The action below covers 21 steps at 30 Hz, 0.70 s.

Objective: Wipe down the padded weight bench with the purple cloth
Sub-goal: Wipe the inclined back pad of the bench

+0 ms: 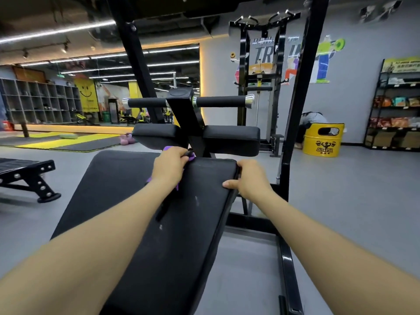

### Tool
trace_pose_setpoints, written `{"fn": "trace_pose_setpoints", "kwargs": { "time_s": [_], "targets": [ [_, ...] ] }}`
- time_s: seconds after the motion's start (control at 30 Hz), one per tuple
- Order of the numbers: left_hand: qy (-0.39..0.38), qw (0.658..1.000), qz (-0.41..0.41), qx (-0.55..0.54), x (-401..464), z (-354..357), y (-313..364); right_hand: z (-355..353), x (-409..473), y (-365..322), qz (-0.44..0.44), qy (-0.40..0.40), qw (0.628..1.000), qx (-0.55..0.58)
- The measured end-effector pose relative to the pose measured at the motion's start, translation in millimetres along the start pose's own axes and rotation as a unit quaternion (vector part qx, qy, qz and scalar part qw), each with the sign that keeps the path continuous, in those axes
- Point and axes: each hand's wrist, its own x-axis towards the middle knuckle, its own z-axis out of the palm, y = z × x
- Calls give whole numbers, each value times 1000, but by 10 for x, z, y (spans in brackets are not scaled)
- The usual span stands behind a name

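**Wiping the far end of the bench**

The left hand [169, 165] has its grip closed around the cloth [190, 157], bunched at the bench's [141, 223] far end. The right hand [251, 178] grips the pad's right edge, steadying it. Better to spread the cloth flat and draw it in long overlapping strokes.

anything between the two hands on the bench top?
Only bare black pad of the weight bench lies between the left hand, holding the purple cloth, and the right hand gripping the pad's right edge, per the head view.
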Motion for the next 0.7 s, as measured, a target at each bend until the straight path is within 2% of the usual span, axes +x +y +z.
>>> {"fn": "trace_pose_setpoints", "kwargs": {
  "time_s": [0.1,0.23,0.3,0.4,0.47,0.57,0.7],
  "targets": [
    [-11,998,64,-20,-139,148,345,17,6,18,0,8,1000,-16],
    [-87,975,193,-61,-306,77,440,27,-16,7,6,10,999,-35],
    [-88,979,179,-52,-221,-34,216,42,-31,-22,6,11,999,-34],
    [-13,999,25,-40,-121,-64,-56,38,-63,-46,10,10,999,-47],
    [22,999,-13,-26,-142,48,50,39,-63,-40,6,13,998,-54],
    [13,999,48,-19,-258,162,357,44,-73,-34,0,15,998,-58],
    [-88,981,172,-29,-454,96,384,26,-96,-55,3,18,997,-73]
  ]
}}
